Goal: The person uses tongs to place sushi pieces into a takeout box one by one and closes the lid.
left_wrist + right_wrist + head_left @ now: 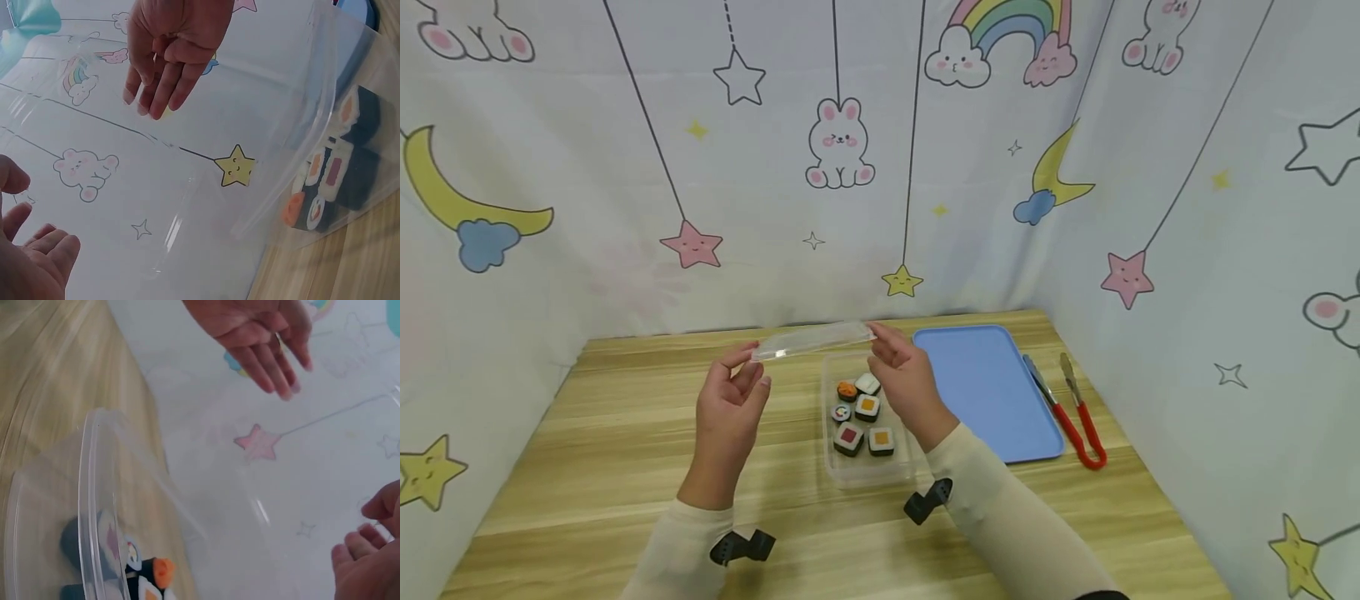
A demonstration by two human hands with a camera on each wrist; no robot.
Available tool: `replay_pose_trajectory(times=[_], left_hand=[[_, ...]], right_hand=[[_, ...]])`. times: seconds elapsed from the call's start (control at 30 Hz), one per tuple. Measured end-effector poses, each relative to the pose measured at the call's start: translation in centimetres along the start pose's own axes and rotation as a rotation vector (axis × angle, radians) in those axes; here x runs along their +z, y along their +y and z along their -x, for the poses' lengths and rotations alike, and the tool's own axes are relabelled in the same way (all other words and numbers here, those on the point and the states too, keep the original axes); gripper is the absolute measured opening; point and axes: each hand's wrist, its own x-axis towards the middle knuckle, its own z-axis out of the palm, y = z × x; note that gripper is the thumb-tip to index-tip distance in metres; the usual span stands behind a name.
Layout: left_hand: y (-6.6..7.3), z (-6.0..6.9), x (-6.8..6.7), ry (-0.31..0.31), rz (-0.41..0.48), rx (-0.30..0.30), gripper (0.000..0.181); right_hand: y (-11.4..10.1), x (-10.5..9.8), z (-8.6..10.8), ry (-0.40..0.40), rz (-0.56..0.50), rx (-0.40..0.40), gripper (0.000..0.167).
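Note:
A clear plastic lid (812,340) is held up and tilted above the table, between both hands. My left hand (726,425) pinches its left end between fingers and thumb, and my right hand (912,385) grips the right end. Below and slightly right, a clear plastic box (868,477) stands uncovered on the table. Inside lie several sushi pieces (848,439), with orange, white and red tops; the right hand hides part of the box. Through the see-through lid (172,231), the left wrist view shows the wall cloth.
A blue tray (992,400) lies right of the box. Beside it are tongs (1086,429) with red handles. The wooden table (602,450) meets a patterned white cloth (760,275) behind and at the sides.

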Motion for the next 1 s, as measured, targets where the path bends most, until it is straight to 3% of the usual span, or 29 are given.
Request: replay_pose_trajectory(times=[0.13, 0.27, 0.4, 0.57, 0.7, 0.8, 1.0], left_hand=[[-0.6, 0.2, 0.4, -0.025, 0.079, 0.035, 0.024], [-1.0, 0.3, 0.7, -0.017, 0.094, 0.049, 0.024], [-1.4, 0.3, 1.2, 0.04, 0.143, -0.003, 0.027], [-2.2, 0.4, 2.0, 0.131, 0.191, -0.085, 0.004], [-2.8, 0.7, 2.5, 0.159, 0.242, -0.11, 0.006], [-3.4, 1.1, 2.8, 0.142, 0.267, -0.132, 0.007], [-5.1, 2.7, 3.1, 0.055, 0.219, -0.196, 0.024]], right_hand=[[0.5, -0.4, 0.2, 0.032, -0.054, -0.013, 0.049], [1.0, -0.8, 0.5, 0.075, -0.034, -0.009, 0.04], [1.5, -1.3, 0.9, 0.097, -0.073, -0.004, 0.034], [1.9, -1.6, 1.2, 0.125, -0.122, 0.004, 0.036], [2.3, -1.8, 1.6, 0.147, -0.144, 0.022, 0.037], [2.7, -2.0, 2.0, 0.16, -0.157, 0.032, 0.037], [4.2, -2.9, 3.0, 0.206, -0.175, 0.085, 0.034]])
